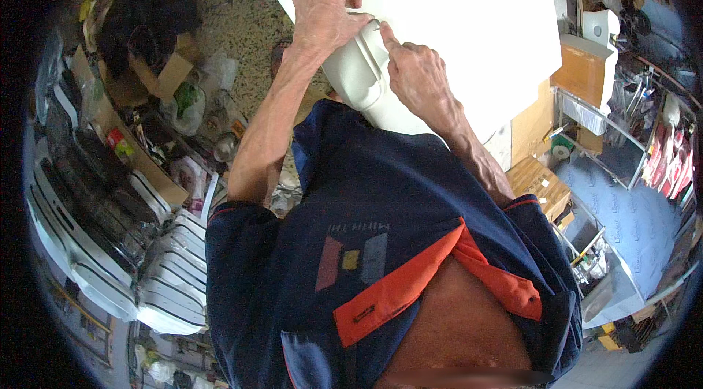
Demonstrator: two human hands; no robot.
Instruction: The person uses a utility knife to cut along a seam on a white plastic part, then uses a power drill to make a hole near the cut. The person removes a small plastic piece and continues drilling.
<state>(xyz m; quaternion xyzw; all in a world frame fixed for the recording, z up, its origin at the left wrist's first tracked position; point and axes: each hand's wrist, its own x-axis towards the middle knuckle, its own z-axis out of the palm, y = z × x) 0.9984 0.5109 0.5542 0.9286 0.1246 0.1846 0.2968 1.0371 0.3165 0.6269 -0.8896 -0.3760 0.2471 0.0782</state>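
A large white moulded panel, its right part washed out by glare, lies in front of my body. Along its near left side runs a pale raised part with a rounded end and a groove. My left hand rests over this edge, several fingers stretched away from me and the thumb reaching right. My right hand puts its outstretched index fingertip on the panel beside that thumb; its other fingers are bent. Between thumb and fingertip shows a small dark spot, too small to name. Neither hand visibly grips anything.
Stacked white and black curved panels stand at the left. Opened cardboard and plastic bags lie on the speckled floor. At the right are a brown box, a metal-framed rack and a blue sheet.
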